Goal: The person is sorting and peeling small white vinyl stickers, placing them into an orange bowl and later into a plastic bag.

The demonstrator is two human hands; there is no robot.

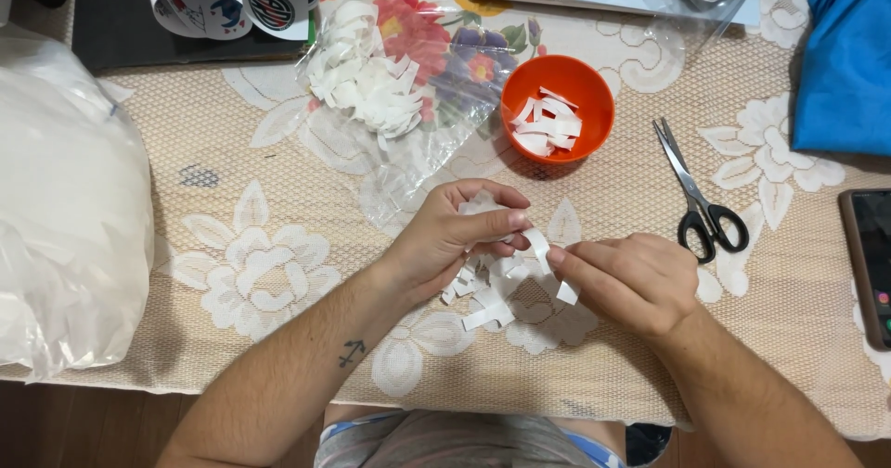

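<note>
- On the lace tablecloth [232,152], a clear plastic bag [408,106] of white paper pieces lay above the hands, beside a round orange bowl [594,97] holding more strips.
- The left hand [450,236] and right hand [631,278] met over a small heap of white strips [487,305], both pinching one curled paper strip [538,243] between fingertips.
- Black-handled scissors [696,194] lay to the right.

Pretty even warm indoor light, bright enough. Soft short shadows under orange bowl [558,108] and scissors [698,194]. Mild glare on plastic bags, upper middle of frame. Sharp overall, fingers slightly soft.
</note>
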